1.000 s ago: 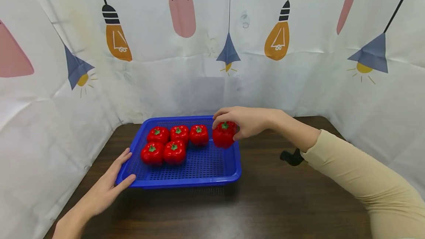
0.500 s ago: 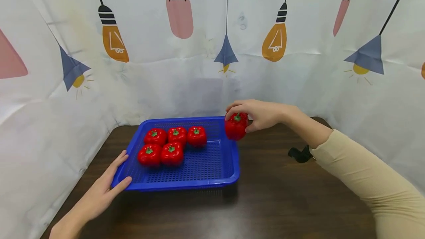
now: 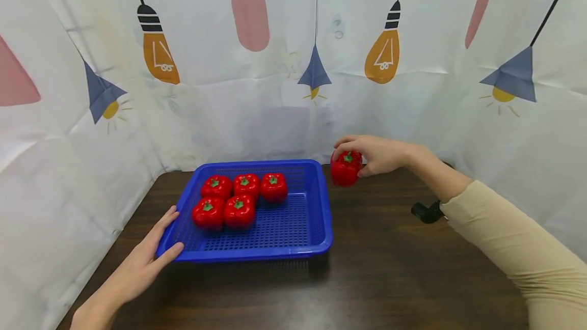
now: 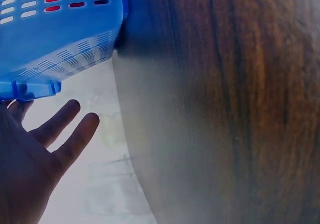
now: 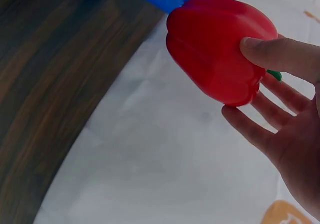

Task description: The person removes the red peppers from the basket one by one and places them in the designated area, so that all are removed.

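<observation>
In the head view my right hand [image 3: 380, 154] grips a red bell pepper [image 3: 346, 169] from above, just past the right rim of a blue plastic basket [image 3: 323, 218]. The right wrist view has this bell pepper [image 5: 215, 48] between thumb and fingers, its green stem toward the palm. My left hand [image 3: 142, 264] rests at the basket's left side, thumb on the front rim corner and fingers along the side. From the left wrist, the left hand [image 4: 40, 154] has its fingers spread beside the basket's wall [image 4: 60, 33]. Several red bell peppers [image 3: 239, 211] sit in the basket's left and back part.
The basket stands on a dark brown wooden table [image 3: 367, 269]. A white curtain [image 3: 257, 116] printed with lamps and bulbs hangs behind and at both sides. A black strap with a small device [image 3: 427, 213] is on the right wrist.
My right hand has carried the bell pepper from over the basket's right back part to the right, beyond the rim. The left hand keeps its place at the basket.
</observation>
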`<state>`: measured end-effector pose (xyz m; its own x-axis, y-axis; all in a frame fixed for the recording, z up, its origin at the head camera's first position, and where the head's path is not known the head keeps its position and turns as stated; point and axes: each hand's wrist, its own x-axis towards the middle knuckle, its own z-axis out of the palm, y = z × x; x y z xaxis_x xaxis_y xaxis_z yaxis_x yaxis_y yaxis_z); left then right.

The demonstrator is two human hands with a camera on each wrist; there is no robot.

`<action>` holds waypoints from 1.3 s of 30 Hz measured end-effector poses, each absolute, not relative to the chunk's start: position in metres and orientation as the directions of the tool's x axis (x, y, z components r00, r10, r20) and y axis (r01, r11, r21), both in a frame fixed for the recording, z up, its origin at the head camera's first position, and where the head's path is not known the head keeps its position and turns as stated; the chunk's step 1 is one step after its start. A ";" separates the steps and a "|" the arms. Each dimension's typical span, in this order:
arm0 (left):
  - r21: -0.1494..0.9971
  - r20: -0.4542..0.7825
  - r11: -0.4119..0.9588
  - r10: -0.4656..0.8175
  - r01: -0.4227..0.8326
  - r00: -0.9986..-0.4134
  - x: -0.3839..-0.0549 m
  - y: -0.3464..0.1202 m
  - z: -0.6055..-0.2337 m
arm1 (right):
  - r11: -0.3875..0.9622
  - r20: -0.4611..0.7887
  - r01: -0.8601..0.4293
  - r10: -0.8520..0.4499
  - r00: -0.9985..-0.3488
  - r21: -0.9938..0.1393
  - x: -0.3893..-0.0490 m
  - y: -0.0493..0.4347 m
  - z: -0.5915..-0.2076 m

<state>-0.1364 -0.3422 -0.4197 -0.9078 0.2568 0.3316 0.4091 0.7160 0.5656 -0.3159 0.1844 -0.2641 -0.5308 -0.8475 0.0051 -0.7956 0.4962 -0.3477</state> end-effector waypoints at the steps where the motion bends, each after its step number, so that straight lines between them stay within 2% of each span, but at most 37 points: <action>1: 0.566 0.332 0.716 0.256 0.409 -0.908 -0.136 -0.342 -0.420 | 0.500 0.001 -0.791 -0.845 -0.534 -0.352 -0.317 0.185 -0.267; 7: 0.579 0.333 0.706 0.253 0.409 -0.908 -0.135 -0.342 -0.420 | 0.524 -0.040 -0.756 -0.831 -0.555 -0.393 -0.324 0.190 -0.284; 14: 0.589 0.332 0.701 0.245 0.403 -0.911 -0.134 -0.341 -0.421 | 0.520 -0.026 -0.744 -0.826 -0.563 -0.420 -0.334 0.195 -0.305; 26: 0.610 0.326 0.681 0.251 0.405 -0.912 -0.135 -0.341 -0.420 | 0.528 -0.038 -0.741 -0.824 -0.566 -0.416 -0.346 0.197 -0.342; 39: 0.613 0.306 0.686 0.252 0.392 -0.918 -0.135 -0.342 -0.421 | 0.530 -0.044 -0.750 -0.826 -0.561 -0.396 -0.350 0.190 -0.362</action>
<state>-0.1348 -0.3417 -0.4207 -0.9182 0.2519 0.3056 0.3922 0.6859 0.6129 -0.3495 0.1895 -0.3616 -0.5613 -0.8264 -0.0442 -0.7496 0.5303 -0.3959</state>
